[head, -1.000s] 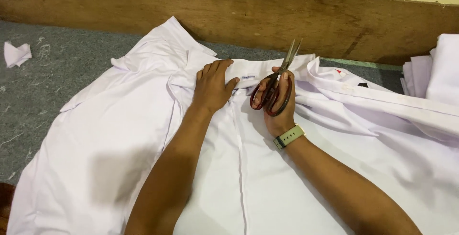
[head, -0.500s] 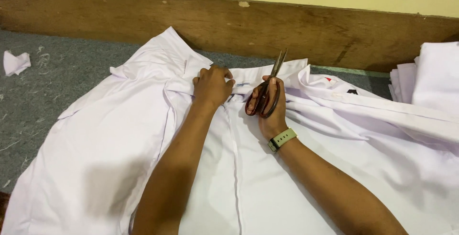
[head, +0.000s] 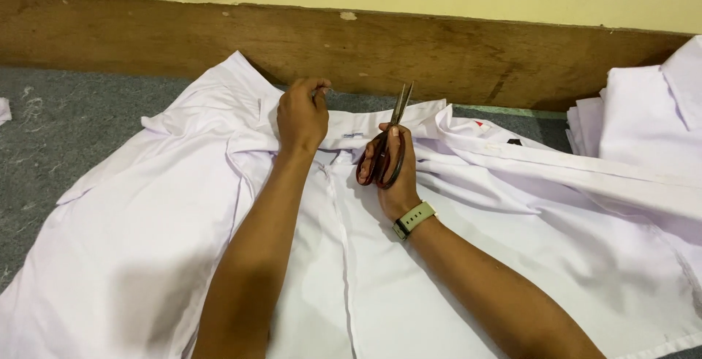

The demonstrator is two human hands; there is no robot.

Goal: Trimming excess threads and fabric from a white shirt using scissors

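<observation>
We are leaning over a white shirt that is lying spread flat on the grey desk; our right hand, wearing a pale-strapped watch, is gripping red-handled scissors with fingers closed through the loops and blades pointing away, nearly together; our left hand is pinching the collar between curled fingertips; folded white garments are sitting far right, before a wooden board.
</observation>
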